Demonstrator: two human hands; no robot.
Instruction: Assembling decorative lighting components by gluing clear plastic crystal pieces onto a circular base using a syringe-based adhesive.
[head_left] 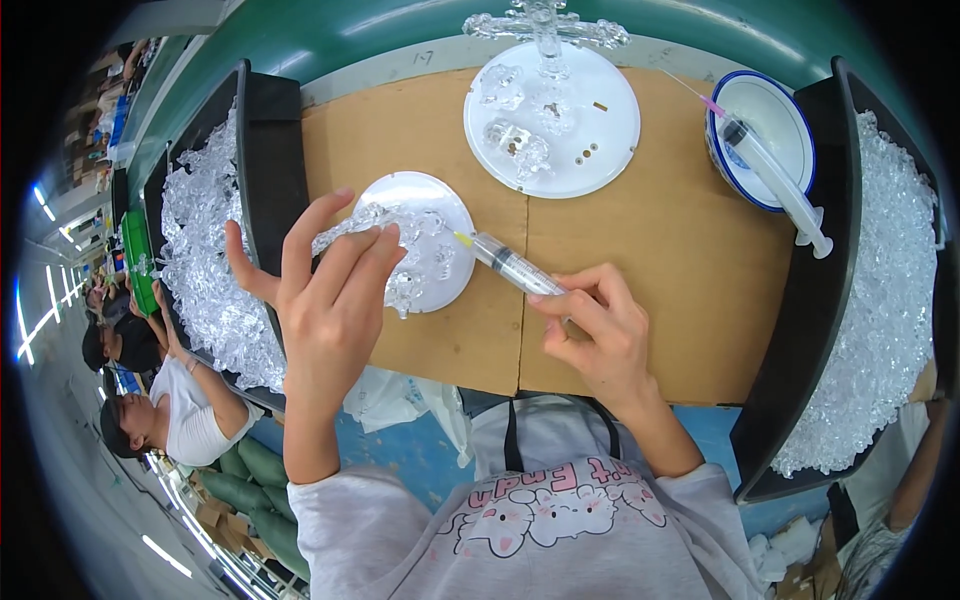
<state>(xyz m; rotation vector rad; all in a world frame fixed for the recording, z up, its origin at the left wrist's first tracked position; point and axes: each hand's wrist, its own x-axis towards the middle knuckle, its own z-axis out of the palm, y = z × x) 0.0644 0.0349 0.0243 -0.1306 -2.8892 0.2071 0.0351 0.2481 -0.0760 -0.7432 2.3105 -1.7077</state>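
Note:
My right hand (pixel 605 330) is closed around a clear syringe (pixel 520 270) with a yellow needle hub. Its tip points left at a clear plastic cross-like ornament (pixel 425 240) lying on a small round white plate (pixel 453 287). Over the left part of that ornament is my left hand (pixel 338 290), its fingers spread; some fingertips overlap the clear plastic, and whether they press on it I cannot tell. Farther back, a larger white round plate (pixel 590 180) carries clear plastic pieces, small metal bits and a standing clear cross (pixel 548 35).
A second syringe (pixel 775 175) with a pink hub lies across a blue-rimmed white bowl (pixel 735 185) at the back right. Black bins (pixel 275 150) of clear plastic pieces flank the brown cardboard work surface (pixel 650 230) on both sides. Other people (pixel 205 410) sit at the left.

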